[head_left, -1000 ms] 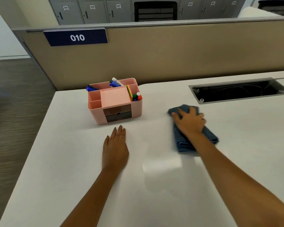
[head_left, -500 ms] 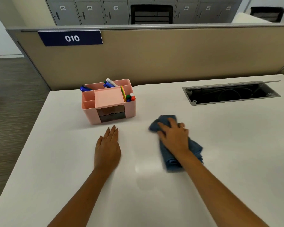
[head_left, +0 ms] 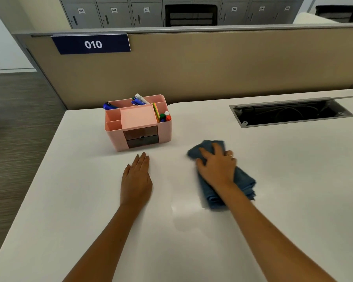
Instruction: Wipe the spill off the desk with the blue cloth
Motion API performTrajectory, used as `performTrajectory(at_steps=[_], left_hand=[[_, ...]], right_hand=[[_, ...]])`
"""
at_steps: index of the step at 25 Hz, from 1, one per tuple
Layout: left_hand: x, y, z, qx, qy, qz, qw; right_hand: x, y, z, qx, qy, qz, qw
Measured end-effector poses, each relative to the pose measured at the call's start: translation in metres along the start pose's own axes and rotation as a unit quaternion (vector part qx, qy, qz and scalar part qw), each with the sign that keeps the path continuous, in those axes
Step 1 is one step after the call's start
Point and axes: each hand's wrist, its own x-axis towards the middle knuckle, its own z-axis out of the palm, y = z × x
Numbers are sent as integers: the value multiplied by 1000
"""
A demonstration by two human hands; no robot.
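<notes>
The folded blue cloth (head_left: pixel 243 183) lies on the white desk (head_left: pixel 293 180), right of centre. My right hand (head_left: pixel 217 165) presses flat on top of the cloth with fingers spread, covering its middle. My left hand (head_left: pixel 136 180) rests palm down on the desk, fingers together, holding nothing, a little in front of the pink organiser. A faint glossy patch (head_left: pixel 186 208) shows on the desk just in front of the cloth; I cannot tell whether it is liquid or a reflection.
A pink desk organiser (head_left: pixel 118 137) with pens and markers stands behind my left hand. An open cable slot (head_left: pixel 289 113) is set into the desk at the back right. A beige partition (head_left: pixel 212 64) with a "010" sign closes off the far edge. The desk's left edge drops to the floor.
My right hand has slid the cloth leftward across the desk, toward the organiser, then slightly away from me. My left hand has stayed flat in place.
</notes>
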Motion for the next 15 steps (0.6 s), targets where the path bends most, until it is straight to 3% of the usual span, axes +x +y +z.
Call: performTrajectory(at_steps=[4, 8, 15], left_hand=[[-2, -3, -1, -4, 15, -19, 1000], [-14, -7, -4, 1, 10, -33, 999], [-29, -17, -10, 16, 10, -17, 1000]], right_hand=[[-61, -78, 2, -4, -30, -110, 993], [-86, -46, -9, -1, -25, -156, 987], [-32, 136, -29, -44, 22, 51, 997]])
